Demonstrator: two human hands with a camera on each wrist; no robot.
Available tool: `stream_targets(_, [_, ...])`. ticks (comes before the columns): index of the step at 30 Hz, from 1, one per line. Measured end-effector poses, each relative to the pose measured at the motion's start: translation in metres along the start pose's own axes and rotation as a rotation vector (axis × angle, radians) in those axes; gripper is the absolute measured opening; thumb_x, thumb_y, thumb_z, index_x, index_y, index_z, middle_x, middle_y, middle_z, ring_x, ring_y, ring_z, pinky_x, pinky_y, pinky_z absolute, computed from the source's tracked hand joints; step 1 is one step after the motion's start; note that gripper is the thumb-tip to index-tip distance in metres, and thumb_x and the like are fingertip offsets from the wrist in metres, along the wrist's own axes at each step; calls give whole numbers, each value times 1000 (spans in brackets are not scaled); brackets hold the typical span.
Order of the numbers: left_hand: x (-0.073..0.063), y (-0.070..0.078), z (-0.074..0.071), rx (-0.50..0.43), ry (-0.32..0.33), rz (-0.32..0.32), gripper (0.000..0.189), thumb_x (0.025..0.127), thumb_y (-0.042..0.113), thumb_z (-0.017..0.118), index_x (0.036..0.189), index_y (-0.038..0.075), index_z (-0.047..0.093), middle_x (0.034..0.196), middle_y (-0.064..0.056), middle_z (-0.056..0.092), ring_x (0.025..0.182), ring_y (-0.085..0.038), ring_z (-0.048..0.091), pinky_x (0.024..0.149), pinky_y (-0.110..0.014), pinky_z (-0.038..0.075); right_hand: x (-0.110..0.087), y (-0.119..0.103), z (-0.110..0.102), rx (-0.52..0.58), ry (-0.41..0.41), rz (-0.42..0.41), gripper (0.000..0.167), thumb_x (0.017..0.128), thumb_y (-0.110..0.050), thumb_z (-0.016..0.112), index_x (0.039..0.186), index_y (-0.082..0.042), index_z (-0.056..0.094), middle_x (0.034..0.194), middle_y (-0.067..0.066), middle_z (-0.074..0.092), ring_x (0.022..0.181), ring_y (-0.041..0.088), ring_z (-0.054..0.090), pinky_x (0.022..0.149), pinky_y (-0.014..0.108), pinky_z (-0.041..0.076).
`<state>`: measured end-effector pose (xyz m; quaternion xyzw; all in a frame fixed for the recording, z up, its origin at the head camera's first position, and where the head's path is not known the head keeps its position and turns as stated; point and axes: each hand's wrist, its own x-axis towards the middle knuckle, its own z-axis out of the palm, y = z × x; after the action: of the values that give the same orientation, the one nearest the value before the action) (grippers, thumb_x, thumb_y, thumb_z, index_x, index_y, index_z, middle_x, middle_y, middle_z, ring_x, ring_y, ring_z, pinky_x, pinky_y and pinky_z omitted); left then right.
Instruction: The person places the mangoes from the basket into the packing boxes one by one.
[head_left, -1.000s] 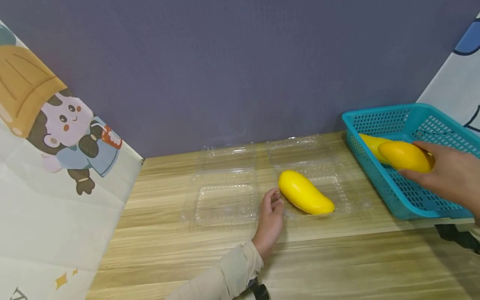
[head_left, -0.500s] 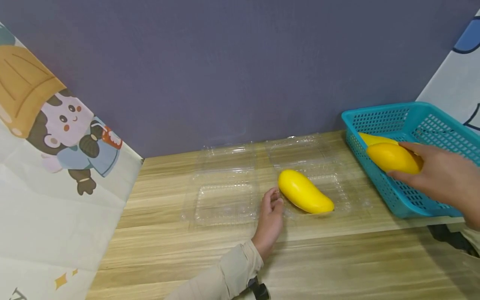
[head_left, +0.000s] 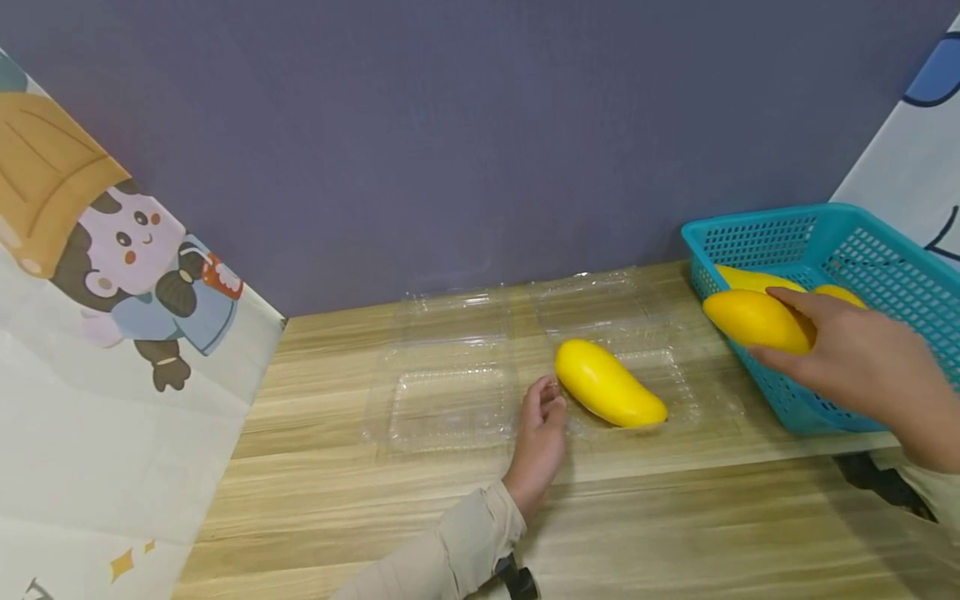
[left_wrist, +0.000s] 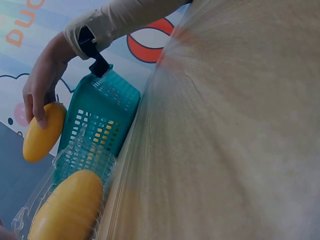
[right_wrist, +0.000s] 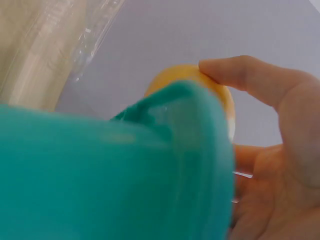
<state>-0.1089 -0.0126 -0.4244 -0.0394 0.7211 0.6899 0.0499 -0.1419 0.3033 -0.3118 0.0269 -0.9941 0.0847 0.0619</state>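
Note:
In the head view my right hand point(head_left: 862, 358) grips a yellow mango point(head_left: 757, 321) between thumb and fingers, over the left rim of the teal basket point(head_left: 806, 425). In the left wrist view that mango point(left_wrist: 44, 132) hangs above the basket's edge. Another mango point(head_left: 609, 383) lies in the near half of the right clear plastic clamshell box point(head_left: 678, 379), whose lid is folded back. My left hand point(head_left: 538, 446) rests at this box's left edge with fingers loosely bent. In the right wrist view the basket rim point(right_wrist: 200, 130) hides part of the held mango point(right_wrist: 187, 75).
A second clamshell box point(head_left: 450, 408), also unfolded, lies left of the first on the wooden table point(head_left: 315, 500). More mangoes point(head_left: 753, 279) are in the basket. A grey-purple wall point(head_left: 450, 150) stands behind, with a printed cartoon sheet point(head_left: 112, 358) at the left.
My right hand has moved left with the mango, from inside the basket to over its left rim. Another mango now shows behind that hand. The left hand has stayed put.

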Motion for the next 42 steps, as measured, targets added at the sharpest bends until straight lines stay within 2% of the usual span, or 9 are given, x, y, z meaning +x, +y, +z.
stream_targets(5, [-1, 1, 0, 0, -1, -1, 43, 104, 24, 44, 146, 17, 41, 141, -7, 46, 128, -24, 47, 108, -46, 43, -1, -8, 2, 13, 11, -18, 88, 82, -62, 70, 145, -6, 46, 129, 33, 54, 89, 46, 56, 51, 51, 44])
stream_targets(14, [0, 1, -1, -10, -4, -6, 43, 105, 24, 43, 147, 17, 41, 142, -8, 46, 128, -23, 46, 108, -45, 43, -1, -28, 4, 41, -52, -72, 88, 82, -57, 73, 146, -4, 46, 112, 26, 66, 73, 26, 57, 56, 40, 45])
stream_targets(20, [0, 1, -1, -15, -7, -8, 42, 104, 24, 44, 146, 18, 41, 142, -8, 46, 128, -23, 47, 107, -44, 44, -1, -40, 10, 48, -57, -130, 84, 83, -58, 71, 145, -5, 47, 114, 24, 67, 68, 21, 56, 53, 36, 43])
stream_targets(25, [0, 0, -1, -7, -8, -5, 42, 104, 24, 44, 146, 18, 41, 142, -8, 46, 129, -24, 47, 107, -45, 44, -4, -50, 19, 75, -60, -176, 86, 83, -64, 68, 144, -8, 49, 126, 24, 63, 79, 24, 61, 56, 39, 47])
stream_targets(31, [0, 2, 1, -6, -3, -4, 42, 104, 24, 44, 145, 19, 42, 142, -8, 47, 129, -25, 47, 108, -46, 43, -5, -62, 30, 103, -64, -229, 82, 85, -61, 68, 144, -8, 49, 133, 24, 61, 97, 33, 64, 72, 52, 53])
stream_targets(36, [0, 3, 2, -13, 3, -6, 41, 104, 24, 44, 145, 18, 42, 142, -9, 47, 128, -24, 47, 106, -44, 44, -2, -69, 43, 135, -76, -237, 76, 87, -50, 71, 144, -6, 49, 138, 23, 57, 116, 42, 61, 87, 61, 50])
stream_targets(42, [1, 1, 0, -1, 12, -23, 42, 104, 24, 44, 145, 17, 42, 142, -8, 47, 126, -24, 48, 104, -43, 45, 1, -74, 61, 179, -84, -206, 74, 88, -47, 70, 144, -3, 48, 141, 24, 55, 120, 46, 57, 91, 64, 49])
